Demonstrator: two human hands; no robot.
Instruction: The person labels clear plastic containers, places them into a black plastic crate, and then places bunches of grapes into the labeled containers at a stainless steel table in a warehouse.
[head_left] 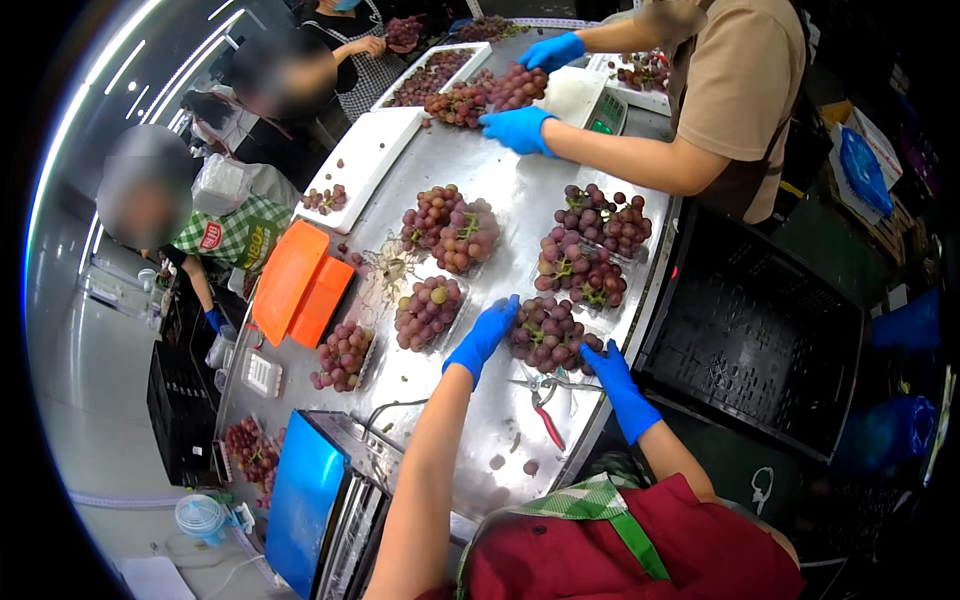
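Observation:
A bunch of dark red grapes [548,336] lies on the metal table between my two blue-gloved hands. My left hand [485,338] holds its left side with the fingers pointing away from me. On its right side, the fingertips of my right hand [618,388] press against the grapes. Whether a tray sits under this bunch is hidden. Red-handled pruning shears [547,418] lie just nearer to me, with their blades by the bunch. Beyond it are two more bunches, a middle one [578,268] and a farther one [605,218], seemingly in clear trays.
More grapes [428,313] stand to the left, near an orange container [302,285]. A blue-topped machine [312,500] is at the near left. A black crate [755,335] is right of the table. Across it, a co-worker's gloved hands [520,130] handle grapes beside a scale [607,113].

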